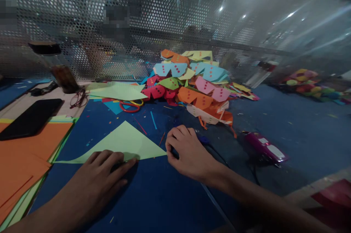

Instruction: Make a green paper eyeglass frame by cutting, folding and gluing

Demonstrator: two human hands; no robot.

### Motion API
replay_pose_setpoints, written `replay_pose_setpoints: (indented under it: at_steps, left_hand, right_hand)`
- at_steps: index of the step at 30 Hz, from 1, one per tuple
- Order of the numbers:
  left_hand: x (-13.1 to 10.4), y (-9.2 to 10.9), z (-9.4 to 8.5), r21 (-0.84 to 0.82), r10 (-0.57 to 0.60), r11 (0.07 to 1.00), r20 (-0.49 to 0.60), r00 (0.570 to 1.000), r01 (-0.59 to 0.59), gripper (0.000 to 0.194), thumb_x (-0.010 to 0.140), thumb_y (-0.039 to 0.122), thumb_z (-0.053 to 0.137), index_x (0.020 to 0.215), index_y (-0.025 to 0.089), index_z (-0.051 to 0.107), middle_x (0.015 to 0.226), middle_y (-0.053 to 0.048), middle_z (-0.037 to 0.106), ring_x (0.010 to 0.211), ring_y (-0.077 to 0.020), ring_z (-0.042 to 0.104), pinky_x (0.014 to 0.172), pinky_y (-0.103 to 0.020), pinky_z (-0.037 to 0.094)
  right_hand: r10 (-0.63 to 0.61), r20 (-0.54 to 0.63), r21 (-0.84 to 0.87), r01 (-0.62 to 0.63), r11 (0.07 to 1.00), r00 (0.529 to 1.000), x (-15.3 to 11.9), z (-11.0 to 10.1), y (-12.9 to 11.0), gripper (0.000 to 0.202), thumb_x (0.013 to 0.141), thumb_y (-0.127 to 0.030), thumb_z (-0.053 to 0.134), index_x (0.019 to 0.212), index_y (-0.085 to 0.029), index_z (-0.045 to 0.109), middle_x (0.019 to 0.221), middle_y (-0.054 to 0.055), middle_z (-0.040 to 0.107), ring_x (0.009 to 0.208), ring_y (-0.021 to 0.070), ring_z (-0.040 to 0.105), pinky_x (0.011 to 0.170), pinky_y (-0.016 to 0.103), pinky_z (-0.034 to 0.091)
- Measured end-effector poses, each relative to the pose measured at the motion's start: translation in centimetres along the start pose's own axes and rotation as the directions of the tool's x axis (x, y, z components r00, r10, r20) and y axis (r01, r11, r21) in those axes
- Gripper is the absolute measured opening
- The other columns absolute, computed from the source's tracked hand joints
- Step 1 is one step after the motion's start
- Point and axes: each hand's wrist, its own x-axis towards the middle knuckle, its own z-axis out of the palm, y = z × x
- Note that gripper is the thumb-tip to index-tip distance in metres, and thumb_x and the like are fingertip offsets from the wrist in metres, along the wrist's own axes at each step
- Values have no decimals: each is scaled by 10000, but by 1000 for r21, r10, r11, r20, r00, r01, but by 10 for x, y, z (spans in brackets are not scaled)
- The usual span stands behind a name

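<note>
A light green sheet of paper [128,140], folded into a triangle, lies on the blue tabletop [153,196]. My left hand [105,172] rests flat along its near edge with the fingers stretched out. At the triangle's right corner, my right hand [186,152] is closed with curled fingers, thumb and fingertips at the paper's tip. Beyond the triangle are scissors [130,106] with red and yellow handles, partly under another pale green sheet [115,90]. A pile of coloured paper masks [196,96] with eye cut-outs and small red marks stands further back.
Orange paper [16,167] tops a stack at left, with a black phone [33,118] on it. Eyeglasses [78,98] and a dark-lidded jar [61,72] stand behind. A purple device [264,147] lies right. A perforated metal screen [137,43] closes the back.
</note>
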Motion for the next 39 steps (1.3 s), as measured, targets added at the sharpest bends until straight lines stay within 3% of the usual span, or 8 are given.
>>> replay_pose_setpoints:
  at_steps: [12, 20, 24, 29, 39]
  left_hand:
    - [1, -1, 0, 3, 4, 1000, -3, 1000, -4, 474, 925, 275, 630, 1381, 347, 523, 1105, -39, 670, 947, -253, 581, 825, -410, 431]
    - [1, -1, -1, -25, 3, 1000, -2, 1000, -3, 419, 935, 296, 618, 1345, 351, 553, 1085, -21, 681, 921, -243, 584, 805, -400, 435]
    - [1, -1, 0, -20, 7, 1000, -35, 999, -8, 423, 937, 253, 593, 1350, 337, 555, 1062, -34, 671, 908, -243, 579, 798, -402, 434]
    - [3, -3, 1, -93, -1, 996, -69, 998, -5, 375, 958, 231, 557, 1325, 307, 565, 1017, -46, 658, 879, -239, 572, 771, -395, 438]
    - [6, -12, 1, -365, -89, 931, -145, 985, 31, 223, 1010, 219, 464, 1094, 246, 669, 981, -36, 662, 872, -185, 590, 755, -313, 484]
  right_hand:
    - [4, -1, -14, -4, 1000, 1000, -1, 0, 2, 66, 811, -121, 578, 791, -184, 585, 1044, 68, 624, 1037, 251, 492, 839, 398, 342]
    - [55, -124, 48, -49, 998, 991, -2, -10, -4, 87, 827, -110, 594, 781, -182, 579, 951, 50, 635, 963, 230, 519, 811, 378, 337]
    - [-71, -107, 187, 90, 978, 992, 5, -11, -20, 36, 888, -152, 625, 871, -184, 622, 964, 29, 660, 935, 194, 551, 836, 355, 344]
    - [-279, -44, 251, 281, 927, 959, 17, 7, -37, 76, 969, -244, 608, 991, -199, 665, 1022, 25, 678, 983, 183, 569, 881, 338, 356]
    - [-310, -75, 193, 319, 928, 948, 19, 26, -36, 134, 1002, -261, 553, 997, -199, 672, 1022, 44, 664, 952, 185, 558, 879, 341, 364]
